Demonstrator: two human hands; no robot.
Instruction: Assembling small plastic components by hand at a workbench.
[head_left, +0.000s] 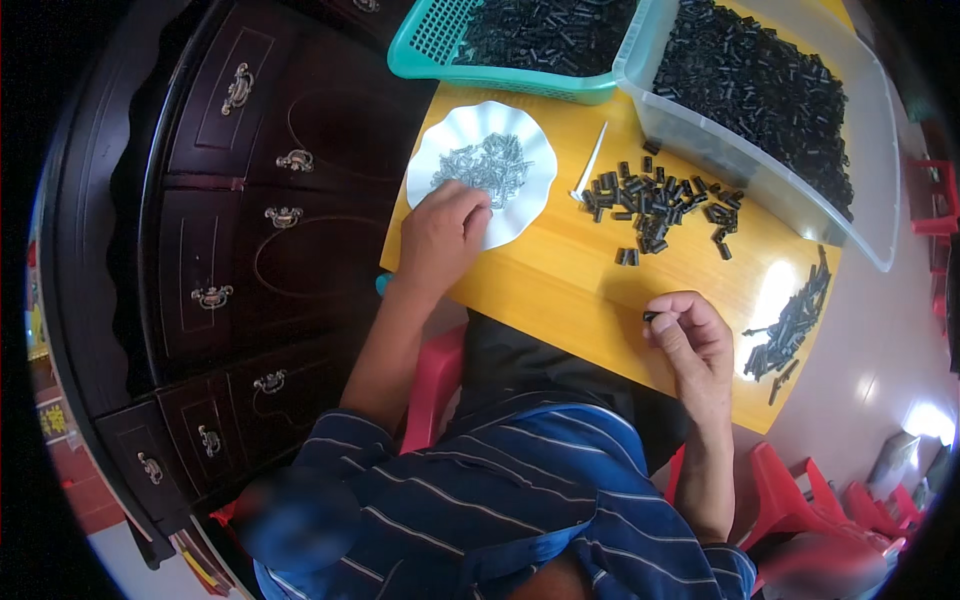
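My left hand [445,235] reaches over the near edge of a white scalloped plate [535,215]. Its fingers are curled and pressed together at the heap of small clear pieces [505,155]; whatever they pinch is too small to make out. Close to the table's front edge, my right hand [697,340] holds a short black cylindrical piece [651,316] between thumb and fingers. Beyond that hand lies a loose pile of similar black pieces [660,200]. To its right, longer-looking black pieces [795,325] lie heaped by the table's right edge.
A thin white pointed stick [592,162] lies between plate and pile. At the back stand a green basket [500,80] and a large translucent bin [755,150], both full of black pieces. Dark drawers [330,200] rise left of the yellow table [560,290]. Red chairs [775,490] stand at right.
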